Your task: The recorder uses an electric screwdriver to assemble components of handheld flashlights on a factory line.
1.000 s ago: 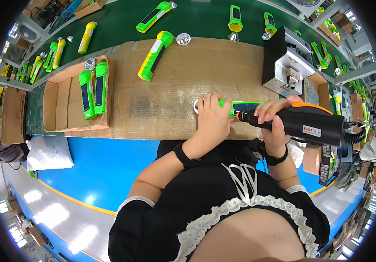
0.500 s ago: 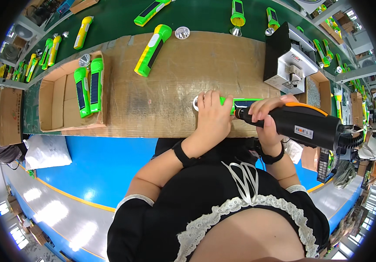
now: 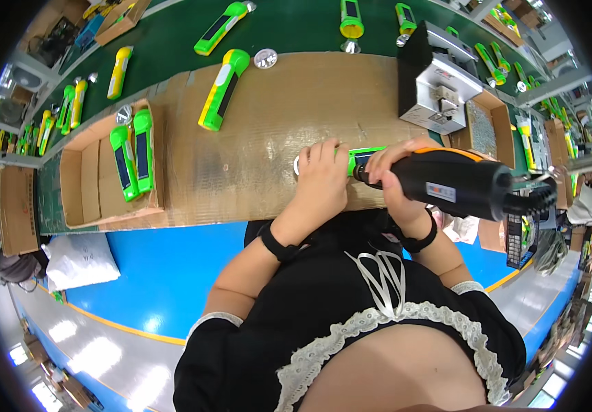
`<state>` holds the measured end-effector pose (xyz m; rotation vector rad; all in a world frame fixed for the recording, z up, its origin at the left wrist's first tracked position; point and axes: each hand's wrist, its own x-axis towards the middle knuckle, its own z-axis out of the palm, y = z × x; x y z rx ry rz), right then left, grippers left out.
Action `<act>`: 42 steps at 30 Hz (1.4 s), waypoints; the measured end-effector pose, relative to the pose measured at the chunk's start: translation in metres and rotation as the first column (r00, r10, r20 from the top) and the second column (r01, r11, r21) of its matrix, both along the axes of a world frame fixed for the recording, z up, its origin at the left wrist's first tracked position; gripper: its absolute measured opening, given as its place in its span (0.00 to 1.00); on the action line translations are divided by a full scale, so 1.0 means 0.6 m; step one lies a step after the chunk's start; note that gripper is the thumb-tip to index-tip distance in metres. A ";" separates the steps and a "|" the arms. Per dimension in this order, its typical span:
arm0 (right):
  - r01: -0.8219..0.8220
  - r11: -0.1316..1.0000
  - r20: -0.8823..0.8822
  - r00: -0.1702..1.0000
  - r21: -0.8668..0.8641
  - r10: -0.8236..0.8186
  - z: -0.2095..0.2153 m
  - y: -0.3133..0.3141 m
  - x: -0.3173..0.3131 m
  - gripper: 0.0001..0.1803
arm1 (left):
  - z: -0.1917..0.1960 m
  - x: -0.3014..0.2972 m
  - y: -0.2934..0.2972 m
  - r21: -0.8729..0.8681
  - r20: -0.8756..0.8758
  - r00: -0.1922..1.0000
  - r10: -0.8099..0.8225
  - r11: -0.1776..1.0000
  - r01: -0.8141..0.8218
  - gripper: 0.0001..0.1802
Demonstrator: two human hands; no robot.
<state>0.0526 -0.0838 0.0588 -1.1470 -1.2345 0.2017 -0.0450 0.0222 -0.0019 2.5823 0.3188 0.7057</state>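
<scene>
Box (image 3: 83, 185) – two green flashlights | left hand (image 3: 322, 180) clamps flashlight (image 3: 358, 159) | right hand (image 3: 393, 180) grips screwdriver (image 3: 457, 184)

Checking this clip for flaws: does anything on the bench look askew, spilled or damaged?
Nothing stands out. The left hand steadies a green flashlight on the cardboard mat while the right hand holds the electric screwdriver; nothing looks spilled or broken.
</scene>
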 end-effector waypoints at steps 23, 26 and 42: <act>0.661 0.705 -0.218 0.750 0.256 -0.624 0.092 -0.032 0.244 0.22 | 0.013 -0.015 -0.007 0.070 -0.161 0.987 -0.004 0.997 0.015 0.32; 0.576 0.809 -0.195 0.812 0.117 -0.550 0.105 -0.029 0.261 0.20 | 0.010 -0.016 -0.004 0.036 -0.179 0.984 -0.001 0.999 0.008 0.33; 0.509 0.786 -0.260 0.859 0.350 -0.440 0.093 -0.024 0.168 0.26 | 0.012 -0.026 0.008 0.041 -0.110 0.990 -0.088 0.995 0.093 0.34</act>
